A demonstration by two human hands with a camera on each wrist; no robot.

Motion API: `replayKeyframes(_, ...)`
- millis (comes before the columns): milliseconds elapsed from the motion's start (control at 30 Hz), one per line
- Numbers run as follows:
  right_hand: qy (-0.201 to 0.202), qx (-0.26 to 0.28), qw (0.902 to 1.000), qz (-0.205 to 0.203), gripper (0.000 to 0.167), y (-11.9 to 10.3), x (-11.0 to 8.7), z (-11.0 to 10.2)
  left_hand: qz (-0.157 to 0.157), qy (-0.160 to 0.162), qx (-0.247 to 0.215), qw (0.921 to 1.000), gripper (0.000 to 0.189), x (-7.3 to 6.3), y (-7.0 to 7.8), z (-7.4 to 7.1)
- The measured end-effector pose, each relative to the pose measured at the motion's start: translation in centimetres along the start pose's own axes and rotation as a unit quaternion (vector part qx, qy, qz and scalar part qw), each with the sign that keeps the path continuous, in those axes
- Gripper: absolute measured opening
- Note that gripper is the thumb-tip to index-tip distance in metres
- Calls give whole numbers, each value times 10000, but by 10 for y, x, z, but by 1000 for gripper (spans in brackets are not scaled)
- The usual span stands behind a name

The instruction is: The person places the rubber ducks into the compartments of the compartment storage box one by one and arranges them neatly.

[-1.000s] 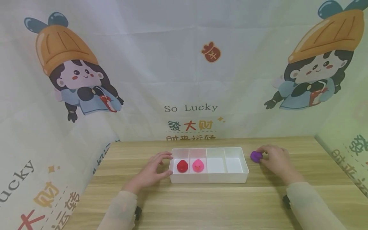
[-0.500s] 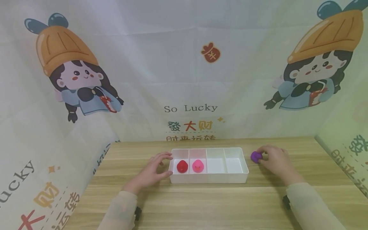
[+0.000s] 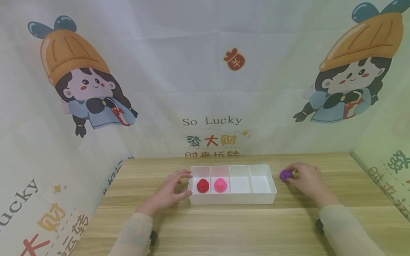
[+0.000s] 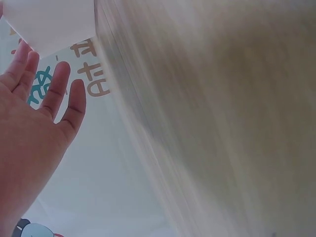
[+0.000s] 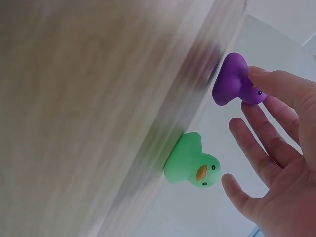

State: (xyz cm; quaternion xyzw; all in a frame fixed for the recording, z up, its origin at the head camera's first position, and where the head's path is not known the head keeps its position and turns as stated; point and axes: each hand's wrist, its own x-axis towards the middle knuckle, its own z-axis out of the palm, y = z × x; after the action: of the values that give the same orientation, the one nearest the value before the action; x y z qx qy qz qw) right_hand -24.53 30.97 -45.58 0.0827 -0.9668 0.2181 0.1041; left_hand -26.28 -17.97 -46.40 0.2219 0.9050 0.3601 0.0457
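Note:
My right hand [image 3: 307, 179] pinches a purple rubber duck [image 3: 285, 175] between thumb and fingers, just right of a white divided box [image 3: 237, 199]. In the right wrist view the purple duck [image 5: 229, 79] is at or very close to the tabletop. Below it a green rubber duck [image 5: 185, 158] stands by the little finger, hidden behind the hand in the head view. My left hand [image 3: 166, 190] rests at the box's left end, fingers loosely extended; the left wrist view shows its fingertips by the box wall [image 4: 54, 22]. A red duck [image 3: 203, 186] and a pink duck [image 3: 220, 185] occupy the two left compartments.
The box stands on a wooden table [image 3: 211, 227], near its back. The two right compartments [image 3: 240, 184] show bare white floors. A printed cloth [image 3: 179, 81] hangs behind the table and along both sides.

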Motion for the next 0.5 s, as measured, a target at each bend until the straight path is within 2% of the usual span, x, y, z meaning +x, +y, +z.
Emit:
replayKeyframes(267, 20, -50, 9999, -85, 29, -3, -4, 1, -46, 8, -33, 10000, 54, -4, -1, 3)
replayKeyframes(500, 193, -55, 9996, -214, 30, -11, -6, -2, 27, 29, -2, 10000, 54, 0, -5, 2)
